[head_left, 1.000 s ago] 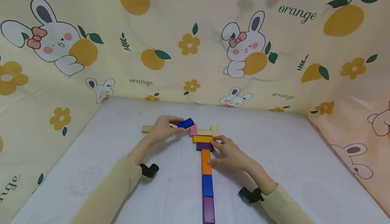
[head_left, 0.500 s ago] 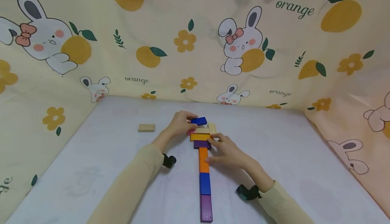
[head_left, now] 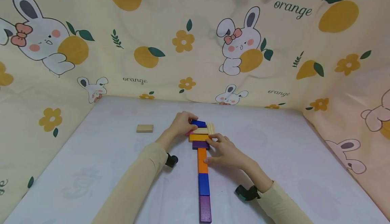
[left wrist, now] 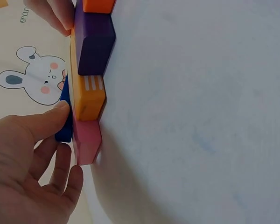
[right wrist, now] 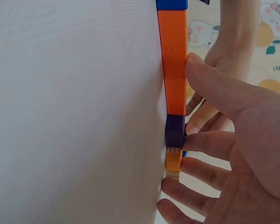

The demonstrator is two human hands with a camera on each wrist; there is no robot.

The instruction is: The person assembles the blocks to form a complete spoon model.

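My left hand (head_left: 180, 124) pinches a small blue wooden block (head_left: 199, 124) at the far end of a row of blocks. In the left wrist view, thumb and fingers hold that block beside a pink block (left wrist: 87, 142), whose far side is partly hidden. Nearest my right hand (head_left: 228, 153) are a yellow block (head_left: 197, 137), a dark purple block (head_left: 199, 145) and an orange block (head_left: 202, 161). Its thumb touches the orange block in the right wrist view, while its spread fingers lie along the yellow and purple ones. Plain wood blocks (head_left: 200, 131) sit behind the yellow block.
Toward me the row runs on with a second blue block (head_left: 203, 184) and a long purple block (head_left: 205, 208). A loose plain block (head_left: 144, 128) lies on the white table at left. Behind stands a patterned cloth backdrop (head_left: 170, 31).
My left hand has carried the blue block rightward and lowered it behind the plain wood blocks, levelling it out. My right hand stays at the row.
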